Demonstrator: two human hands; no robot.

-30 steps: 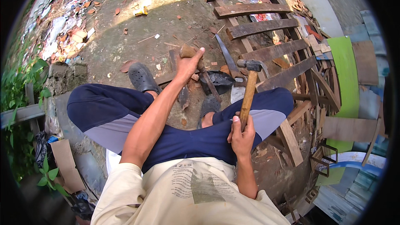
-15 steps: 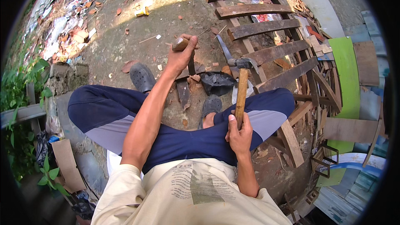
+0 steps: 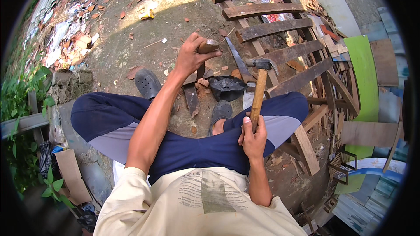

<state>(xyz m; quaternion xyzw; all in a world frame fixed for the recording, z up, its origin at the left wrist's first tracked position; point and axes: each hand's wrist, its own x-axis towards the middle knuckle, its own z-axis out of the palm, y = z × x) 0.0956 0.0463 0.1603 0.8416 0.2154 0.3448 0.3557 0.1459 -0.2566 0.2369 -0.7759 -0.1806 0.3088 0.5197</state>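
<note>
I sit with my legs spread on bare ground. My left hand (image 3: 189,56) is stretched forward and grips a short upright piece of wood (image 3: 206,47) by its top end. My right hand (image 3: 253,139) holds the wooden handle of a claw hammer (image 3: 259,91) upright near my lap, its metal head up beside a hand saw (image 3: 238,63) lying on the ground. A black plastic bag (image 3: 226,87) lies between the wood and my foot.
A frame of dark wooden slats (image 3: 267,28) lies ahead and to the right. Green and brown boards (image 3: 365,78) lean at the far right. Dark clogs (image 3: 148,83) are on my feet. Wood scraps and dry leaves litter the dirt; plants grow at left.
My left hand has reached farther forward and lifted the piece of wood upright. The hammer in my right hand has risen slightly and stands more vertical.
</note>
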